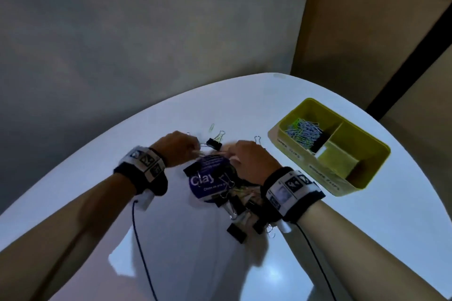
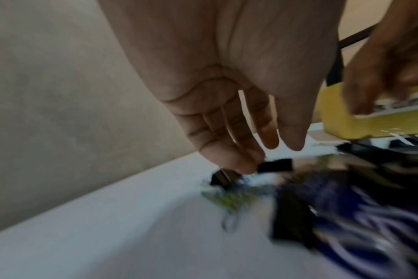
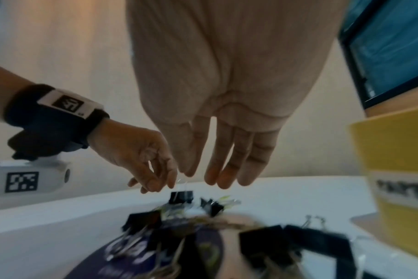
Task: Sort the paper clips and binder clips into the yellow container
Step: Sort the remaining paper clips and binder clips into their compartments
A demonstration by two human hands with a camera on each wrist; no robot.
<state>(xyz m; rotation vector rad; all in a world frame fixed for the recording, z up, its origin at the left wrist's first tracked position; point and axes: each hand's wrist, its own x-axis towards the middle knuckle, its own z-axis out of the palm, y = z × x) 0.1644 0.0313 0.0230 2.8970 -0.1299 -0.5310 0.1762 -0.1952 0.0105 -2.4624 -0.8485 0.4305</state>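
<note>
Head view: your right hand (image 1: 252, 159) hangs straight-fingered over the binder clips (image 1: 236, 206); your left hand (image 1: 179, 150) curls nearby, its grip too blurred to tell.

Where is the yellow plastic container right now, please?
In the head view, the yellow plastic container sits on the white table, right of the right hand.

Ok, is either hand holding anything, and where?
Right hand: nothing, fingers straight. Left hand curls at the wire handle of the black binder clip; too blurred to confirm a grip.
</note>
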